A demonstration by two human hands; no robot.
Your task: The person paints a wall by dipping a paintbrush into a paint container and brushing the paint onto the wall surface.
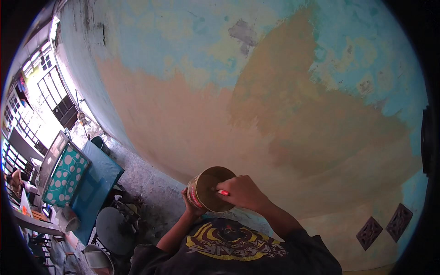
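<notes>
A round can (pixel 201 182) with a label on its side is tilted so its open mouth faces me. My left hand (pixel 193 207) grips it from the left and below. Over the can's right rim reaches my right hand (pixel 244 193), closed around a handle with a red end (pixel 224 193). The tool's other end is down inside the can and hidden, so I cannot tell what it is. Beyond the can rises a wall (pixel 178 117), patchy with light blue, peach and darker tan paint. The tan area looks darker than the peach.
Two diamond-shaped vent blocks (pixel 369 233) are set in the wall at lower right. To the left are a blue tabletop (pixel 99 172), a panel with teal dotted cloth (pixel 67 177), a round dark stool seat (pixel 115 230) and a bucket (pixel 99 143). A person (pixel 15 182) is at far left.
</notes>
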